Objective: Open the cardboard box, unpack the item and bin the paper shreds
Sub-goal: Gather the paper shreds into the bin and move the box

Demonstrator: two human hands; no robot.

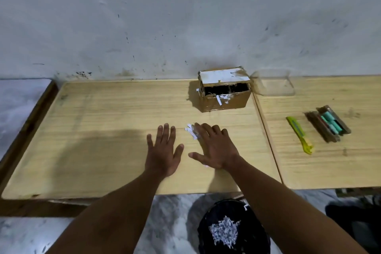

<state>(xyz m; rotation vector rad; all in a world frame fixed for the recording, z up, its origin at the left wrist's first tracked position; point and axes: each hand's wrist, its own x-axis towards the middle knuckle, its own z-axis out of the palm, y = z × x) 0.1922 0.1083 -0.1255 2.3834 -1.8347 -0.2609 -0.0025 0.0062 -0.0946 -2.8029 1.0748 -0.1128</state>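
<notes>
Nearest, below the table edge, a black bin (233,231) stood on the floor with a heap of white shreds (224,232) inside; its lower rim was cut off by the frame. A dark shape at the right edge, also on the floor, could not be made out.

On the wooden table (103,150) both hands lay flat, palms down. The left hand (164,150) was spread wide, fingers apart, holding nothing. The right hand (214,148) was likewise open and gripped nothing, its fingertips pressing on a small cluster of shreds (191,130) that peeked out at the far left of its fingers; anything under the palm was hidden.

To the right, on a second tabletop butted against the first, lay a yellow-green cutter (300,135) and beside it a brown tray (327,123) with teal cylinders; what they were was unclear.

Farther off, near the wall, the box (224,97) sat with its white-faced flap raised. Its inside was dark, and a few strips hung over its near edge. No writing was readable on it. Just right of it stood a clear tub (274,86), hard to make out against the wall.
</notes>
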